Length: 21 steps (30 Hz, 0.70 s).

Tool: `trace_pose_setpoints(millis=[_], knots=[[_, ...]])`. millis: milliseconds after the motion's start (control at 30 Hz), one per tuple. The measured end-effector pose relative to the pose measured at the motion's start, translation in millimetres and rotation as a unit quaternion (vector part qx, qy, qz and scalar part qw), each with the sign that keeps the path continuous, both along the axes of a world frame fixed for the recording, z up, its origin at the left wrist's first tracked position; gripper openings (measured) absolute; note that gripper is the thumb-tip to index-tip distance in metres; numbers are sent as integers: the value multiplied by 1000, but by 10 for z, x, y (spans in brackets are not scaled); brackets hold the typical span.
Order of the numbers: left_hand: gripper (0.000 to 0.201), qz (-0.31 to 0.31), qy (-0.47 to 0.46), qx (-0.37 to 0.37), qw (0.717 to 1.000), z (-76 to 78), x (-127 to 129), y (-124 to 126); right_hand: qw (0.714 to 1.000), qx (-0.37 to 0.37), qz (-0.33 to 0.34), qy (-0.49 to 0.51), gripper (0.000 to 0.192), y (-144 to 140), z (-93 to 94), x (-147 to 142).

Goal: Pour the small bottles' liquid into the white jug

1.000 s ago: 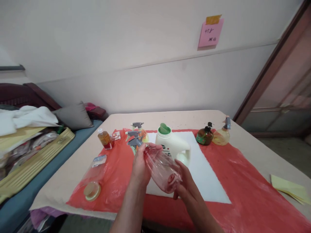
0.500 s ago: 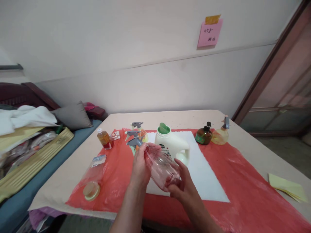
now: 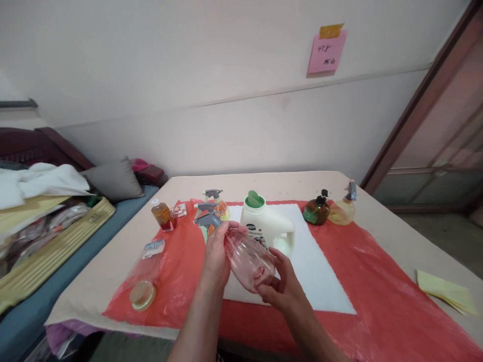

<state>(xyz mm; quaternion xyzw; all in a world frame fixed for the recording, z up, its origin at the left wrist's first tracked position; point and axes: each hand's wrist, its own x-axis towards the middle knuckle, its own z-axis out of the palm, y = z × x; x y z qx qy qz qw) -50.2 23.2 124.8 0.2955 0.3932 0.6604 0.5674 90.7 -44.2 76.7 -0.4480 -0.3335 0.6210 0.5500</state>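
A clear spray bottle [image 3: 249, 259] lies tilted in the air between both hands, its grey trigger head [image 3: 209, 219] pointing to the upper left. My left hand [image 3: 221, 251] is wrapped around the bottle near its neck. At the base end, the fingers and thumb of my right hand [image 3: 281, 281] grip the bottle. Just behind it stands a white jug [image 3: 268, 226] with a handle, and a green cup [image 3: 254, 199] sits in its open mouth. More spray bottles [image 3: 222, 207] stand behind my left hand, partly hidden.
Red plastic sheeting [image 3: 177, 286] and a white sheet [image 3: 320, 271] cover the table. On the left are an amber bottle [image 3: 163, 216], a clear package [image 3: 151, 259] and a round lid [image 3: 142, 295]. A brown pump bottle [image 3: 316, 211], a yellowish spray bottle [image 3: 341, 211] and yellow paper [image 3: 445, 291] are on the right.
Both hands have shifted slightly left with the spray bottle, and its base end has come up a little. The other things stay where they were.
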Motion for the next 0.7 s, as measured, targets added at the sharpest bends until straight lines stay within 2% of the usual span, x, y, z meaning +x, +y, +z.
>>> trace_pose_setpoints(millis=[67,200,267,367,467,567,633,700], knots=[[35,-5,-1,-1,1000,-9,-30,7,1000,26,-5,-3,97,-23,-12,-25],[36,-56,-19,3,998,-1,-74,-23,998,1,44,43,78,-25,-17,-12],[37,-89,-38,6,995,15,-64,-52,990,-46,82,105,69,-19,-11,-9],[35,-119,-52,10,991,38,-13,-92,959,-138,132,208,70,-23,-7,-40],[31,-113,-30,15,993,53,-22,-95,940,-186,169,231,71,-22,-9,-76],[32,-42,48,34,997,74,-222,-44,953,-197,140,182,60,12,1,-63],[33,64,132,36,988,81,-455,17,970,-182,84,139,51,49,23,-16],[33,175,227,6,958,58,-697,84,978,-171,32,118,46,85,56,51]])
